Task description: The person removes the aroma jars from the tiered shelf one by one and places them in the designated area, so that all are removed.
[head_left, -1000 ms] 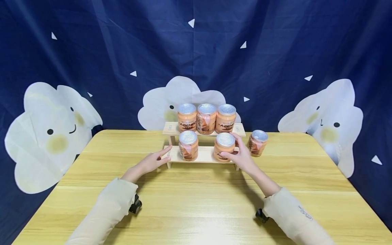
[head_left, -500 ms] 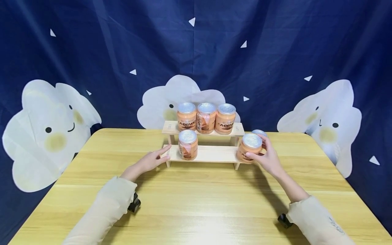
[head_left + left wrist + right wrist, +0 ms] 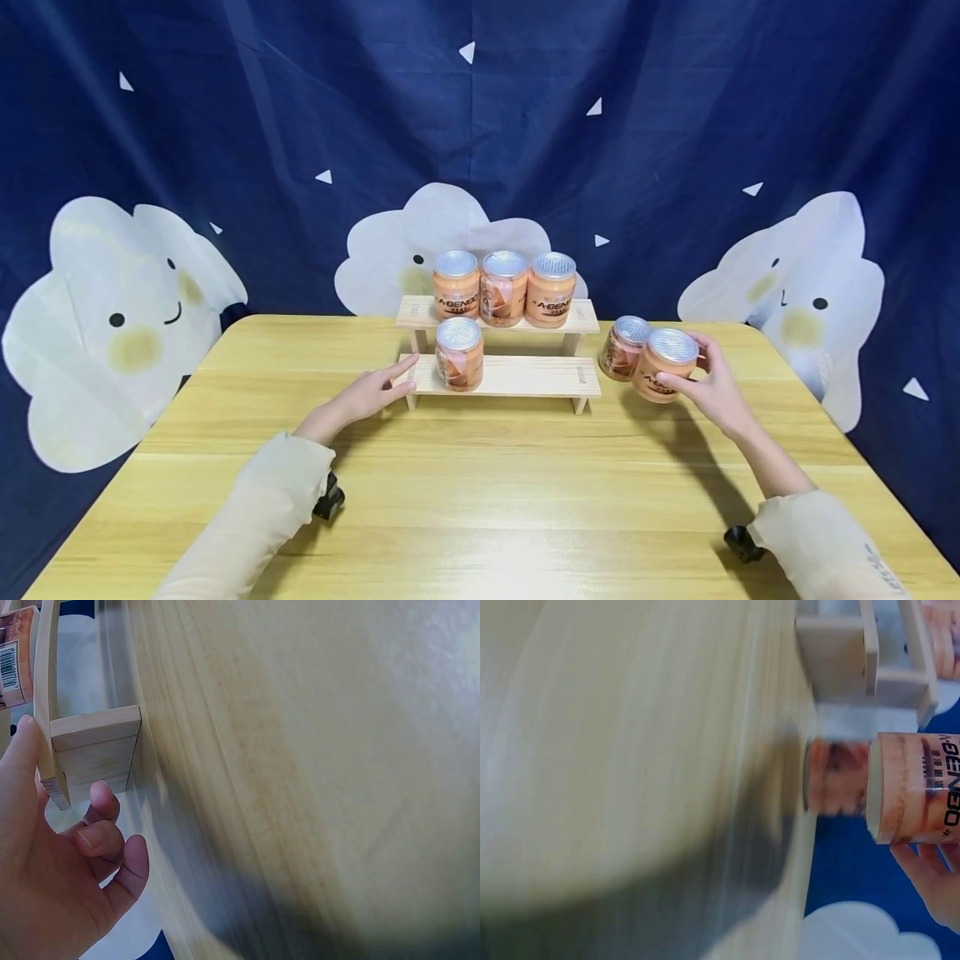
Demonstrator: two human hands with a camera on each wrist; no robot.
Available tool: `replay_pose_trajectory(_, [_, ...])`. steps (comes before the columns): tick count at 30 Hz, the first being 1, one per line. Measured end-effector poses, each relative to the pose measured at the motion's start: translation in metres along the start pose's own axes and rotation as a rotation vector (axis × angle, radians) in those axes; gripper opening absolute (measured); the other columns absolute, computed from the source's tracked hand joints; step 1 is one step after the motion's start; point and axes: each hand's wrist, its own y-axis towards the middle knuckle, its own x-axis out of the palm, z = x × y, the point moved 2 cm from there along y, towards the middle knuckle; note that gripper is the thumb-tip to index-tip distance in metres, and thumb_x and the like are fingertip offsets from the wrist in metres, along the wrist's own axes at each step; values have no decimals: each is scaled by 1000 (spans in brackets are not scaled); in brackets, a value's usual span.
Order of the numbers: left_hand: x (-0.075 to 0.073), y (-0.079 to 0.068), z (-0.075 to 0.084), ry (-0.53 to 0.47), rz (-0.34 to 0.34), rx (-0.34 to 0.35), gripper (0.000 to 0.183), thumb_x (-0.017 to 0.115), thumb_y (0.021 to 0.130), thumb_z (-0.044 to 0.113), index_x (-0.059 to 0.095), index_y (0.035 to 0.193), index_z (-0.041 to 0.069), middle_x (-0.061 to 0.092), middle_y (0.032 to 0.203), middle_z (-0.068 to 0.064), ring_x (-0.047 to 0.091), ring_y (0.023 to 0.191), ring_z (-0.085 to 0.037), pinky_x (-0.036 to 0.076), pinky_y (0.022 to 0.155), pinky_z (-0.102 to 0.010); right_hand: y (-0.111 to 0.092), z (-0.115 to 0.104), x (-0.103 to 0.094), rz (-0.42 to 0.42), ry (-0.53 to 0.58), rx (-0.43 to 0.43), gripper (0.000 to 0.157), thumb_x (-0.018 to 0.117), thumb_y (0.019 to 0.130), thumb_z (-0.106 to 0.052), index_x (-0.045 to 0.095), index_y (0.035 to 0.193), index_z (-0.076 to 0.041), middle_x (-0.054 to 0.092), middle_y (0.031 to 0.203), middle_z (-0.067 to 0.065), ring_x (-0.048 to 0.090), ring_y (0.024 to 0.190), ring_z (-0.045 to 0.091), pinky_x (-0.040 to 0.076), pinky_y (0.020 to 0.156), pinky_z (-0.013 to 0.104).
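In the head view my right hand (image 3: 712, 383) grips an orange canned jar (image 3: 663, 367) with a silvery lid. The right wrist view shows this jar (image 3: 919, 787) raised above the table, its base off the surface. Just left of it, partly covered, another such jar (image 3: 624, 350) stands on the table. My left hand (image 3: 360, 400) holds the left end of a two-tier wooden stand (image 3: 532, 377). In the left wrist view, a digit lies on the board (image 3: 46, 690) and curled fingers (image 3: 105, 836) sit beside its end. One jar (image 3: 460, 357) stands on the lower tier.
Three matching jars (image 3: 503, 292) stand in a row on the upper tier (image 3: 585, 315). The pale wooden table (image 3: 480, 492) ends at a dark blue curtain (image 3: 480, 117) printed with white clouds (image 3: 795, 275).
My right hand has carried the gripped jar from the lower tier's right side out past the stand's right end. The standing jar there has shifted very slightly left. My left hand stays put.
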Motion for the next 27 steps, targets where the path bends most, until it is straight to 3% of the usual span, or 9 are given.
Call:
replay_pose_trajectory(3, [-1,0,0,6,7,10,62,44,94,45,22,146,21,39,137,-24,50,71,-20,38,80,-41,2,11,-7,-20,-30,35,66,67,80,-3,28,131,10,41,117,13,39,93,5,33,76,19])
replay_pose_trajectory(9, [-1,0,0,0,6,8,62,44,94,45,23,146,20,33,141,-24,52,85,-26,37,83,-44,6,29,-14,-50,-49,83,68,64,82,-3,22,133,13,35,123,28,37,105,33,31,78,21])
replay_pose_trajectory(14, [0,1,0,11,2,12,63,43,94,47,22,146,21,30,143,-21,52,90,-27,37,83,-43,11,38,-14,-45,-67,83,67,65,82,-2,23,131,15,35,123,29,38,101,14,31,80,17])
replay_pose_trajectory(16, [0,0,1,8,2,12,62,43,94,46,22,146,21,32,142,-22,53,87,-27,37,84,-44,12,41,-13,-53,-69,93,68,64,83,-5,21,132,15,34,124,30,37,101,12,31,80,18])
replay_pose_trajectory(18, [-1,-1,2,9,1,12,62,44,94,45,22,146,21,34,140,-24,53,87,-26,38,85,-45,14,45,-13,-65,-59,109,69,63,84,-6,19,133,15,32,125,32,38,104,19,31,80,18])
replay_pose_trajectory(21, [-1,-1,3,-2,-4,4,61,45,94,44,22,146,21,38,137,-26,53,73,-22,38,85,-45,18,52,-13,-83,-42,129,69,61,86,-7,17,134,15,30,128,32,35,109,34,32,79,16])
replay_pose_trajectory(25, [-1,-1,3,-3,0,3,61,44,94,43,22,146,21,37,138,-25,49,63,-18,37,84,-44,24,57,-12,-102,-4,139,68,59,87,-5,14,134,15,27,129,32,36,111,37,32,77,10])
replay_pose_trajectory(27, [-1,-2,3,-2,2,5,61,44,94,43,22,146,21,33,141,-23,53,71,-21,37,86,-45,27,58,-11,-116,16,146,68,58,87,-4,13,135,15,26,130,33,36,113,40,32,75,8])
